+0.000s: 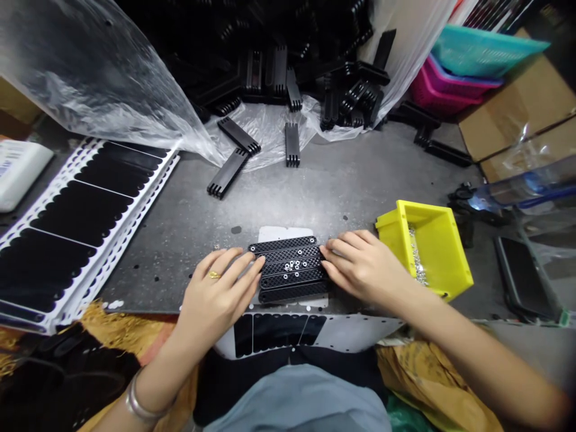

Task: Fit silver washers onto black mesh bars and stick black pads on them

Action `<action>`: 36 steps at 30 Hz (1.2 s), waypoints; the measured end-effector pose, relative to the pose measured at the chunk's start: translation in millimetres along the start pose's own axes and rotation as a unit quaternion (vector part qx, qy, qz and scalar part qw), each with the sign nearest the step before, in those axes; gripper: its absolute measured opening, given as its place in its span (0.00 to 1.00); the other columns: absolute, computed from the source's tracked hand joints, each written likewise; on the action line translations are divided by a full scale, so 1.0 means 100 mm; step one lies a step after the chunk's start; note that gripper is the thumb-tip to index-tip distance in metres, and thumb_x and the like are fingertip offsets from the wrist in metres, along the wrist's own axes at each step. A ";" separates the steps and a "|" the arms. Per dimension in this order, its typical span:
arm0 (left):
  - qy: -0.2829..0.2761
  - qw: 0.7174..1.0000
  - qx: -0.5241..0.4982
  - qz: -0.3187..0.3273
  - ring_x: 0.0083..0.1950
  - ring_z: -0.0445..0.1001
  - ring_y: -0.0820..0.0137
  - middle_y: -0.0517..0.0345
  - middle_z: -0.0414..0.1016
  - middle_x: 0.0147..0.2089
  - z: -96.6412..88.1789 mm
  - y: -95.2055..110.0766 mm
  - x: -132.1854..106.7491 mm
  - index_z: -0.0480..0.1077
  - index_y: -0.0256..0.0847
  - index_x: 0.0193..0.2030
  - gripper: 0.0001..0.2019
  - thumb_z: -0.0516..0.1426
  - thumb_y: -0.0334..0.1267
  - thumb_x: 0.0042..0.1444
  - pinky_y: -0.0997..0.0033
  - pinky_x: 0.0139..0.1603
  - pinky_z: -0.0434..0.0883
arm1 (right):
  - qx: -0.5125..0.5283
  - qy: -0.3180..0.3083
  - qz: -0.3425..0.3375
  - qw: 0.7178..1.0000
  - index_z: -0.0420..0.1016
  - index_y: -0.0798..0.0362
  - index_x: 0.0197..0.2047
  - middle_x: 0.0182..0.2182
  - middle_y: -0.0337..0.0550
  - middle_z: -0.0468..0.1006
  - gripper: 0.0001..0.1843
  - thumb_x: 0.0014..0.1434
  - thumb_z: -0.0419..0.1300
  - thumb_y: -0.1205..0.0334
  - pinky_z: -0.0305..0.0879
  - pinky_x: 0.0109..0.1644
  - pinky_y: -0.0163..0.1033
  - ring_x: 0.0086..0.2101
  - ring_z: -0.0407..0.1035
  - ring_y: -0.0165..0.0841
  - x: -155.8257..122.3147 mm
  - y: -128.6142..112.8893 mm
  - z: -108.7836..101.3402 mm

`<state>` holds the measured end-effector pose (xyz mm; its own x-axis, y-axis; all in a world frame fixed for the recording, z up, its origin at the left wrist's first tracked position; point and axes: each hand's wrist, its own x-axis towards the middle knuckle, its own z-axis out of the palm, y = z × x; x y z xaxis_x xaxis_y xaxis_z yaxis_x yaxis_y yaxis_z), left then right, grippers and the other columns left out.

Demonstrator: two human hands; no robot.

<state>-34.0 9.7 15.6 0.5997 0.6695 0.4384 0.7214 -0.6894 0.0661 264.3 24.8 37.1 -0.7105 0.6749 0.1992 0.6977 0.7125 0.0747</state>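
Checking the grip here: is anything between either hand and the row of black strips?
Nothing visible. The left hand and right hand touch the black strips directly at opposite ends; small metal rings lie only on top.

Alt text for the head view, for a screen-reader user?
Left hand and right hand touch fingertips to opposite ends of four black textured plastic strips laid side by side on a grey table, with small silver rings on them. A yellow plastic bin of silver parts sits beside the right hand.
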 end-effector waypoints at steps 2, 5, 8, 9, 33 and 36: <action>-0.003 1.000 0.026 -0.012 0.54 0.80 0.58 0.53 0.85 0.51 -0.01 0.07 0.03 0.76 0.40 0.56 0.13 0.61 0.33 0.66 0.54 0.61 0.69 | -0.029 0.008 0.061 0.998 0.83 0.63 0.43 0.33 0.51 0.79 0.15 0.71 0.55 0.65 0.60 0.39 0.46 0.36 0.68 0.40 0.04 -0.14 0.01; -0.013 0.998 0.048 -0.023 0.55 0.80 0.56 0.50 0.84 0.53 -0.02 0.12 0.04 0.76 0.36 0.56 0.13 0.61 0.33 0.67 0.53 0.61 0.68 | -0.028 0.011 0.057 0.998 0.83 0.63 0.45 0.34 0.51 0.80 0.15 0.72 0.55 0.65 0.60 0.39 0.46 0.37 0.69 0.40 0.00 -0.14 0.02; -0.011 1.000 0.022 0.006 0.57 0.79 0.55 0.51 0.84 0.55 -0.03 0.05 0.02 0.76 0.38 0.57 0.13 0.61 0.34 0.67 0.52 0.61 0.67 | 0.020 0.003 -0.015 1.000 0.81 0.58 0.53 0.42 0.50 0.83 0.14 0.72 0.57 0.63 0.62 0.45 0.45 0.42 0.71 0.39 -0.12 0.06 0.03; -0.010 1.000 0.009 0.015 0.57 0.79 0.55 0.52 0.84 0.55 -0.02 0.02 0.02 0.76 0.39 0.57 0.13 0.61 0.34 0.67 0.52 0.60 0.68 | 0.030 0.002 -0.027 0.999 0.81 0.57 0.54 0.44 0.49 0.83 0.14 0.72 0.58 0.63 0.63 0.46 0.45 0.43 0.71 0.39 -0.14 0.11 0.04; -0.002 0.998 -0.011 0.056 0.56 0.82 0.61 0.56 0.86 0.51 -0.04 -0.11 -0.11 0.77 0.43 0.53 0.11 0.59 0.27 0.67 0.52 0.67 0.65 | -0.026 0.049 0.019 0.998 0.79 0.64 0.55 0.45 0.52 0.84 0.17 0.73 0.57 0.60 0.67 0.49 0.45 0.46 0.73 0.41 -0.25 -0.29 0.04; 0.018 0.999 0.008 0.046 0.54 0.83 0.60 0.56 0.86 0.50 -0.04 -0.04 -0.12 0.77 0.40 0.54 0.12 0.63 0.28 0.65 0.53 0.66 0.66 | -0.021 0.028 0.023 0.999 0.79 0.65 0.55 0.43 0.52 0.84 0.18 0.73 0.56 0.59 0.66 0.47 0.46 0.44 0.72 0.42 -0.22 -0.25 0.02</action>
<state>-45.2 3.1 13.5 0.6506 0.5931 0.4743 0.6695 -0.7427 0.0105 262.6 -7.8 28.9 -0.6723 0.6941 0.2574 0.7335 0.6716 0.1047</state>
